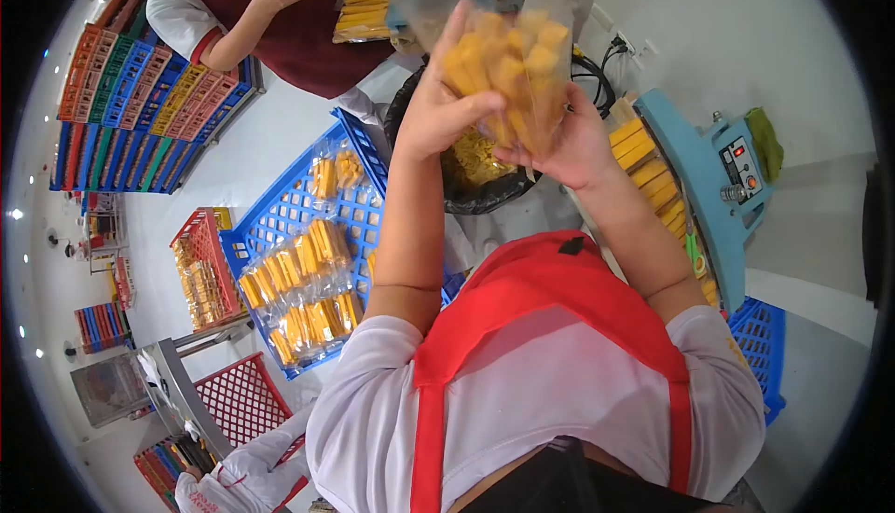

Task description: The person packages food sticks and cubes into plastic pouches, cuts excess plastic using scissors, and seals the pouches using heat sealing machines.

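Note:
Up in front of me is a clear plastic bag (513,70) filled with yellow stick-shaped pieces, tilted and slightly blurred. My left hand (438,107) grips its left side, thumb across the front and fingers along the edge. Cupped under the lower right of the same bag, my right hand (573,145) supports it from below; some of its fingers are hidden behind the plastic. Below the bag stands a bin lined with black plastic (410,121), holding yellowish scraps.
At left, a blue crate (244,233) holds several packed bags. A blue-green machine (685,159) with a control panel stands at right beside yellow packs (643,163) and green-handled scissors (695,256). A co-worker (280,23) stands ahead. Stacked coloured crates (140,84) line the far left.

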`<state>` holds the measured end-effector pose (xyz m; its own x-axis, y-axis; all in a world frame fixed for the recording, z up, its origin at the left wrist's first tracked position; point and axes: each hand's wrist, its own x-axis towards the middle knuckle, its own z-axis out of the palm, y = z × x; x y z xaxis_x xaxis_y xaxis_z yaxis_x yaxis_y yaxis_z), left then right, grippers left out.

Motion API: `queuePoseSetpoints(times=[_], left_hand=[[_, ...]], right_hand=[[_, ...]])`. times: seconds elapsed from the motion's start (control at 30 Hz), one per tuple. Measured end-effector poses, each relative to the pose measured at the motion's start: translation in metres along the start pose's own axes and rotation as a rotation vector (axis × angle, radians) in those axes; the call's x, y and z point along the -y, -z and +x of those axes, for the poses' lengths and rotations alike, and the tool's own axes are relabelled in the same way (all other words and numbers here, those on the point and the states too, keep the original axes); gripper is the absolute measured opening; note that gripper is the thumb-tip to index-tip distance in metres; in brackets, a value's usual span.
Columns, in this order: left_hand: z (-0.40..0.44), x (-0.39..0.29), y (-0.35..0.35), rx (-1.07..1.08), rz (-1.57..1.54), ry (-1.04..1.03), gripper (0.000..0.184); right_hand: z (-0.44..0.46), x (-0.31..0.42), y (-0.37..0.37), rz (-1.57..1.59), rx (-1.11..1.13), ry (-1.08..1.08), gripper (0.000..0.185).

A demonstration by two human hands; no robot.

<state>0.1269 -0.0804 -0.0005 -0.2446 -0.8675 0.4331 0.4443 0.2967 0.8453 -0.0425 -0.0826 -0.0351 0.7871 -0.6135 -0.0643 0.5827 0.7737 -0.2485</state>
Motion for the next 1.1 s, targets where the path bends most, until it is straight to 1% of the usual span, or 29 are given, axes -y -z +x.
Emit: queuePoseSetpoints(times=[0.03,0.07,0.1,0.13,0.17,0.23,0.27,0.3,0.33,0.37,0.43,0.47,0.5,0.53,0.57,0.6,0.63,0.67,0.7,0.73,0.77,0.8,0.87,0.9,0.93,0.97,1.0,1.07,1.1], left_hand=[[0.001,-0.002,-0.007,-0.002,-0.004,-0.001,0.089],[0.003,-0.004,-0.015,-0.171,0.001,0.018,0.087],[0.003,-0.003,-0.024,-0.341,0.008,0.037,0.086],[0.001,-0.002,-0.032,-0.365,0.010,-0.050,0.086],[-0.002,0.003,-0.038,-0.368,0.012,-0.052,0.086],[-0.005,0.009,-0.043,-0.366,0.362,-0.227,0.089],[-0.005,0.007,-0.042,-0.335,0.540,-0.273,0.091],[-0.004,0.004,-0.041,-0.340,0.542,-0.280,0.091],[-0.003,-0.001,-0.038,-0.418,0.373,-0.281,0.093],[-0.003,-0.006,-0.034,-0.491,0.204,-0.284,0.095],[-0.004,-0.018,-0.020,-0.451,0.160,-0.329,0.099],[-0.005,-0.023,-0.014,-0.358,0.084,-0.322,0.100],[-0.007,-0.026,-0.008,-0.264,0.007,-0.312,0.101],[-0.009,-0.028,-0.005,-0.203,0.052,-0.295,0.100],[-0.012,-0.029,-0.003,-0.207,0.050,-0.298,0.100],[-0.015,-0.030,-0.004,-0.146,0.118,-0.194,0.099],[-0.016,-0.029,-0.005,-0.081,0.185,-0.089,0.098],[-0.018,-0.031,-0.009,-0.101,0.093,0.024,0.098],[-0.018,-0.029,-0.009,-0.097,0.091,0.027,0.098],[-0.018,-0.026,-0.008,-0.114,0.083,0.028,0.103],[-0.017,-0.023,-0.008,-0.132,0.075,0.027,0.108],[-0.017,-0.020,-0.009,-0.129,0.070,0.025,0.108],[-0.017,-0.013,-0.013,-0.172,0.189,-0.254,0.118],[-0.017,-0.011,-0.021,-0.175,0.185,-0.254,0.118],[-0.019,-0.011,-0.031,-0.285,0.366,-0.285,0.120],[-0.020,-0.012,-0.039,-0.396,0.550,-0.313,0.121],[-0.018,-0.013,-0.040,-0.463,0.643,-0.237,0.118],[-0.017,-0.016,-0.029,-0.439,0.569,-0.208,0.118],[-0.017,-0.020,-0.023,-0.408,0.492,-0.178,0.117]], right_hand=[[0.000,-0.001,-0.002,0.001,0.003,0.055,0.050],[0.001,-0.002,-0.004,0.000,0.000,0.054,0.050],[0.003,-0.001,-0.006,-0.040,-0.008,0.157,0.050],[0.005,-0.001,-0.009,-0.081,-0.013,0.260,0.050],[0.007,-0.002,-0.014,-0.082,-0.010,0.257,0.050],[0.011,-0.005,-0.023,-0.126,-0.157,0.339,0.050],[0.012,-0.008,-0.026,-0.129,-0.155,0.334,0.050],[0.014,-0.011,-0.030,-0.273,-0.126,0.365,0.051],[0.016,-0.012,-0.033,-0.418,-0.093,0.394,0.052],[0.017,-0.012,-0.033,-0.426,-0.082,0.388,0.052],[0.018,-0.010,-0.026,-0.293,-0.118,0.253,0.055],[0.017,-0.006,-0.021,-0.184,-0.032,0.112,0.058],[0.017,-0.005,-0.015,-0.194,-0.020,0.109,0.058],[0.017,-0.004,-0.011,-0.173,0.038,-0.006,0.057],[0.016,-0.005,-0.006,-0.148,0.088,-0.123,0.056],[0.015,-0.005,-0.010,-0.049,0.100,-0.173,0.056],[0.015,-0.005,-0.008,-0.048,0.093,-0.173,0.056],[0.015,-0.006,-0.006,-0.061,0.061,-0.110,0.056],[0.015,-0.007,-0.007,-0.074,0.032,-0.045,0.056],[0.015,-0.007,-0.009,-0.074,0.031,-0.040,0.056],[0.015,-0.008,-0.015,-0.112,-0.011,0.037,0.053],[0.015,-0.009,-0.019,-0.152,-0.054,0.112,0.051],[0.020,-0.010,-0.025,-0.123,-0.028,0.159,0.048],[0.023,-0.012,-0.027,-0.086,0.002,0.203,0.046],[0.026,-0.014,-0.031,-0.203,-0.029,0.254,0.046],[0.028,-0.015,-0.028,-0.202,-0.029,0.249,0.046],[0.031,-0.016,-0.025,-0.234,-0.062,0.286,0.047],[0.033,-0.016,-0.025,-0.271,-0.089,0.317,0.048],[0.028,-0.015,-0.027,-0.195,0.033,0.237,0.049]])
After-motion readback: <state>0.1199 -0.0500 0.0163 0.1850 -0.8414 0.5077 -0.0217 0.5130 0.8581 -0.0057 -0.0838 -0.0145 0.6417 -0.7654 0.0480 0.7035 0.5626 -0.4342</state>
